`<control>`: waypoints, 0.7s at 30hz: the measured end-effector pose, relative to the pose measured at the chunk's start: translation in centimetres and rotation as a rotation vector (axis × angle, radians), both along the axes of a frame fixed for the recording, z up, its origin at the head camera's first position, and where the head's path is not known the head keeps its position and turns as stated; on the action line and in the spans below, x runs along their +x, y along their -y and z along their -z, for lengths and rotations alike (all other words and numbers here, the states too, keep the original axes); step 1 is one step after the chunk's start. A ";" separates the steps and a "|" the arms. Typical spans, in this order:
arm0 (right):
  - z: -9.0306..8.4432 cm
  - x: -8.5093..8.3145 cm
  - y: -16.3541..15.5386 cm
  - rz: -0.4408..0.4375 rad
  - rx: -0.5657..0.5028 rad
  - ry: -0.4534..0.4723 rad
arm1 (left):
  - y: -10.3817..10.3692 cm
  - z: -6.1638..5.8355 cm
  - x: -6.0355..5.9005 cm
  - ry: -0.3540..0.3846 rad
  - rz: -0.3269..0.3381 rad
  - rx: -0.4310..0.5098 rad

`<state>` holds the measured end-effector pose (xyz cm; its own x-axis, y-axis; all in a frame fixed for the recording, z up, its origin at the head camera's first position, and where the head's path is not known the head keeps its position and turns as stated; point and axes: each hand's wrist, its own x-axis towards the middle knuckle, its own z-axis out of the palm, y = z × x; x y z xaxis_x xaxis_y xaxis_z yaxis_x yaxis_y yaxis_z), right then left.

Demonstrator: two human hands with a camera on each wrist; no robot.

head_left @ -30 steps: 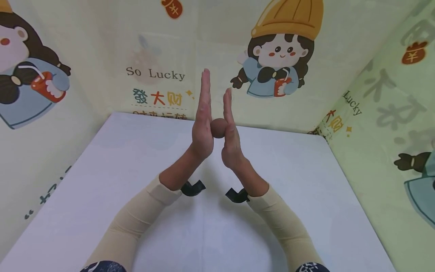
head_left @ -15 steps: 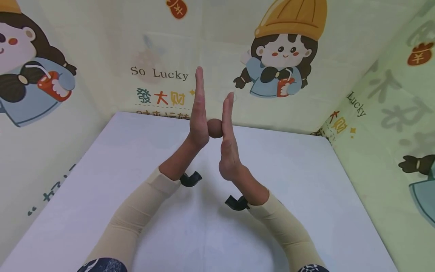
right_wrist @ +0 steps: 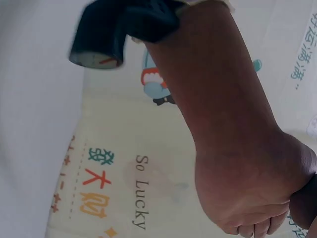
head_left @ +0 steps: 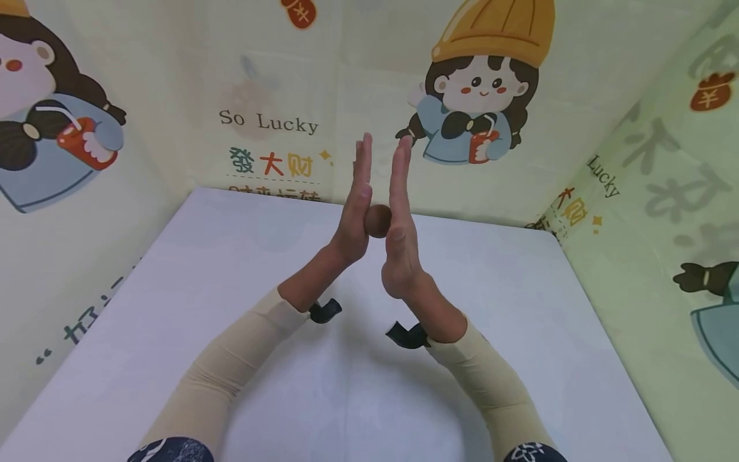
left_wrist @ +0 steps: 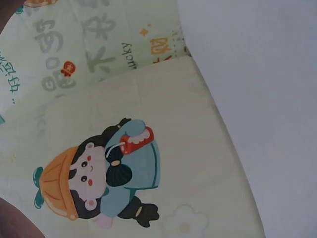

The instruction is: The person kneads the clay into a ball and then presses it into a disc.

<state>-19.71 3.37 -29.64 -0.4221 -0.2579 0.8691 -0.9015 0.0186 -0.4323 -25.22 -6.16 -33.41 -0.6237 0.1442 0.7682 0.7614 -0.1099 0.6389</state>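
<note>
Between my two upright palms sits a small brown ball (head_left: 378,221), held above the table. My left hand (head_left: 354,215) presses it from the left, fingers straight and pointing up. On its other side, my right hand (head_left: 401,221) lies flat against it, fingers also extended, its fingertips about level with the left ones. In the right wrist view, my left hand (right_wrist: 247,188) and its forearm show, with the ball (right_wrist: 303,208) partly cut off at the right edge. Only dark, blurred bits of a hand (left_wrist: 17,220) enter the left wrist view, and the ball is out of sight there.
A white table (head_left: 277,385) lies below my hands. Pale printed cloth with cartoon figures (head_left: 479,109) and lettering stands behind it and along both sides. Black wrist mounts (head_left: 407,335) stick out under both forearms.
Over the last half second my left hand has drawn back and my right hand has slid forward, reversing their earlier offset. The ball has shifted slightly right between the palms.
</note>
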 end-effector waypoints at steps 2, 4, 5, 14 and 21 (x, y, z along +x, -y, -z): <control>-0.3 -0.4 -0.6 0.019 -0.010 -0.007 | -0.7 0.2 0.2 -0.017 0.027 -0.012; -0.6 -0.7 -1.2 0.033 -0.021 -0.010 | -1.5 0.4 0.6 -0.027 0.062 -0.021; -0.7 -0.8 -1.6 0.039 -0.027 -0.009 | -1.8 0.5 0.8 -0.030 0.079 -0.026; -1.5 -1.5 -4.0 0.027 -0.093 0.042 | -3.6 0.4 2.9 -0.007 0.196 -0.050; -1.5 -2.3 -4.0 -0.031 -0.106 0.089 | -3.1 0.4 5.4 0.047 0.241 -0.008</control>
